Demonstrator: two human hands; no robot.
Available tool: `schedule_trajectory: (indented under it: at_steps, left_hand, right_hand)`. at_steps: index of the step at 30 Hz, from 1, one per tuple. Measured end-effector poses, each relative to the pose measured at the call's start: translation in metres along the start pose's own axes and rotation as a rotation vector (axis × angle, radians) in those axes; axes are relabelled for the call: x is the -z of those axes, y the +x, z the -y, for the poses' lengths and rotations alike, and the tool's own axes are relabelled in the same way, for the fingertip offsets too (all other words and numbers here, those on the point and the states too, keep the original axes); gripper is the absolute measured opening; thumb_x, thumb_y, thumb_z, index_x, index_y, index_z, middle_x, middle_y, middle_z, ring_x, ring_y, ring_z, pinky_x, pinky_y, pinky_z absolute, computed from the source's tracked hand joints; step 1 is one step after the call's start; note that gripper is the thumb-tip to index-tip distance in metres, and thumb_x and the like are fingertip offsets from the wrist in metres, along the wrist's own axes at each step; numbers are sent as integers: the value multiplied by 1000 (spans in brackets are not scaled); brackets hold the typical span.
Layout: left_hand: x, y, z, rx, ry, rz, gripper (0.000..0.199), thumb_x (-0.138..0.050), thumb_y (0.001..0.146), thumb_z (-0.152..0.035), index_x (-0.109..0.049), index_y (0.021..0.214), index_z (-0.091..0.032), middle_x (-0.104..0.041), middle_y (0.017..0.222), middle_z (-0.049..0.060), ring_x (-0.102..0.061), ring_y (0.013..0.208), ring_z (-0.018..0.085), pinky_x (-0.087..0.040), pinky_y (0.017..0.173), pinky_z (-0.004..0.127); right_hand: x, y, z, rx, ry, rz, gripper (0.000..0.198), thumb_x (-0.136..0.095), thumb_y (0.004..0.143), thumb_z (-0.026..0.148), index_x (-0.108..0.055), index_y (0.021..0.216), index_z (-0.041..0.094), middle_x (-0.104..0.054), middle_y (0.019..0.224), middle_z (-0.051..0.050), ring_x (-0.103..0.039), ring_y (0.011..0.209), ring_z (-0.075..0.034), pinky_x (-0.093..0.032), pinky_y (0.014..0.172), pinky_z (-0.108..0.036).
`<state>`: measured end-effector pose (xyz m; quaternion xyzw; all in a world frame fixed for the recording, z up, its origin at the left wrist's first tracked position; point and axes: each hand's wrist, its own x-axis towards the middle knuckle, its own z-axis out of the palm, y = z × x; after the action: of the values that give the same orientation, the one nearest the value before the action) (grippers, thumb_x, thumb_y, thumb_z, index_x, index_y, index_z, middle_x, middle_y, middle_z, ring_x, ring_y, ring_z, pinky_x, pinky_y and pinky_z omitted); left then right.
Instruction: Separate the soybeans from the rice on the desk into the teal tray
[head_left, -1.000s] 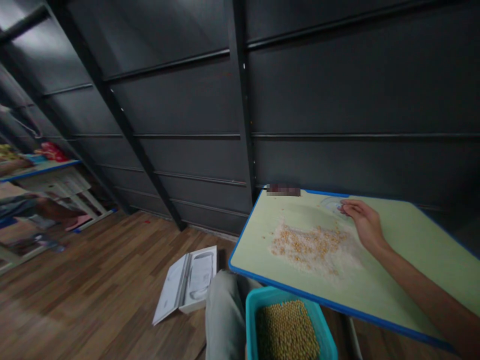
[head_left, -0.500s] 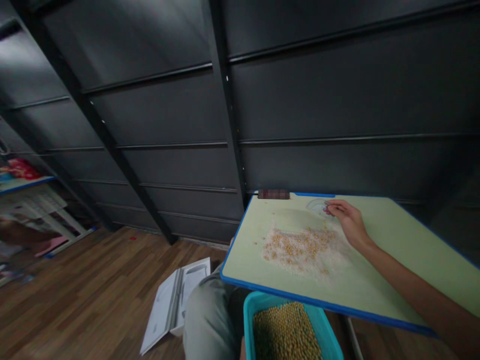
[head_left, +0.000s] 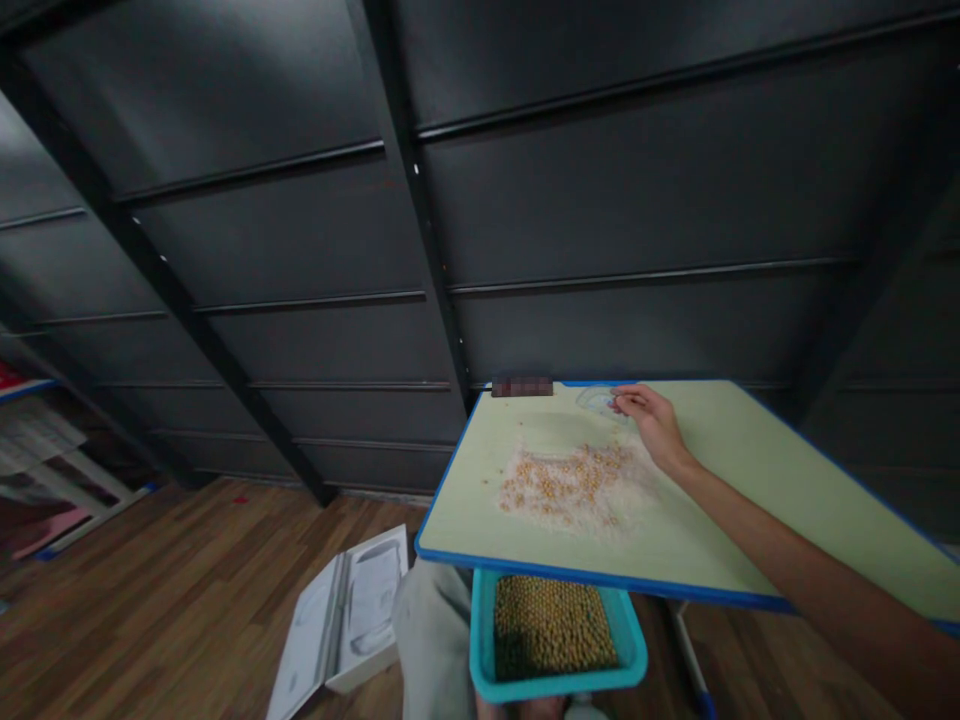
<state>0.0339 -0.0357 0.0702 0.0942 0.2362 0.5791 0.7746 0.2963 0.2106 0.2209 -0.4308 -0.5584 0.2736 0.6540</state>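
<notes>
My right hand (head_left: 651, 425) is over the far part of a pale-green folding table (head_left: 750, 480) with blue edging. Its thumb and fingers are pinched together at the edge of a clear, rounded piece (head_left: 596, 400) that resembles a protractor; its exact kind is unclear. Closer to me, yellow beans (head_left: 555, 485) are spread among white grains (head_left: 626, 500) that look like rice. Below the table's near edge, a turquoise basin (head_left: 634, 665) holds many more beans (head_left: 555, 620). My left hand does not show.
A blurred dark strip (head_left: 523, 386) lies along the table's far edge, close to a dark panelled wall (head_left: 300, 240). On the wood floor (head_left: 195, 580), left of my grey trouser leg (head_left: 435, 630), sits an open white box (head_left: 367, 600). Another blue-edged table (head_left: 26, 390) stands far left.
The view has shifted right and slightly down, so more of the basin shows. My right hand stays pinched by the clear piece; the beans and white grains look unchanged.
</notes>
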Motion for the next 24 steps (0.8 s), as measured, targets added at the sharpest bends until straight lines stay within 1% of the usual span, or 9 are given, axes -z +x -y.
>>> schedule_trajectory:
  at_steps: [2,4,6,9,12,15,17,21,24]
  left_hand:
    - [9,2,6,-17,-8,15,43,-63,92,-53,-63,134,-40,-60,148,6,-53,136,35,-48,107,59]
    - [20,4,13,-73,-47,94,53,-60,89,-56,-60,140,-42,-56,154,4,-42,146,39,-37,114,66]
    - [29,7,20,-91,-85,155,56,-58,89,-58,-56,143,-44,-52,157,2,-37,150,36,-31,118,65]
    - [40,13,27,-102,-103,180,54,-53,92,-58,-54,145,-44,-51,158,3,-39,149,35,-27,119,66]
    - [48,20,29,-84,-151,250,50,-48,97,-54,-54,145,-43,-53,156,5,-47,144,35,-26,119,68]
    - [55,25,26,-77,-177,263,48,-43,99,-53,-56,144,-40,-59,150,8,-56,136,35,-29,117,70]
    - [60,26,23,-49,-190,281,49,-42,100,-50,-54,146,-38,-60,150,9,-57,135,35,-29,117,69]
    - [69,21,23,-144,-149,217,49,-48,97,-46,-58,144,-36,-70,137,9,-63,128,34,-35,117,64]
    - [72,15,27,-91,-58,145,53,-53,88,-60,-63,137,-42,-72,133,5,-58,134,37,-40,115,61]
  right_hand:
    - [-1,0,0,4,-1,2,33,-74,77,50,-71,93,22,-75,81,-6,-71,81,-23,-56,81,-41]
    - [-2,0,1,7,2,3,33,-74,76,49,-72,93,22,-74,80,-5,-71,81,-23,-56,81,-41]
    - [-3,-1,2,9,6,6,32,-74,75,49,-72,93,22,-74,79,-5,-70,80,-23,-56,82,-41]
    - [-4,-2,5,16,7,20,32,-76,74,48,-71,90,21,-73,77,-5,-70,77,-23,-56,80,-41]
    - [-4,-2,7,30,-1,47,31,-76,74,47,-71,89,21,-74,78,-6,-70,77,-23,-56,79,-40]
    - [-3,0,8,49,-13,72,31,-74,75,47,-71,93,21,-75,80,-5,-71,81,-23,-56,80,-39]
    - [-4,0,7,59,-23,91,31,-73,77,47,-70,94,21,-75,82,-6,-71,82,-23,-56,79,-39]
    - [-6,-7,9,90,-56,155,31,-72,80,48,-70,94,20,-76,84,-7,-73,81,-24,-57,78,-39]
    - [-14,-16,14,124,-102,240,29,-73,82,46,-72,95,20,-76,82,-7,-73,78,-24,-58,77,-40]
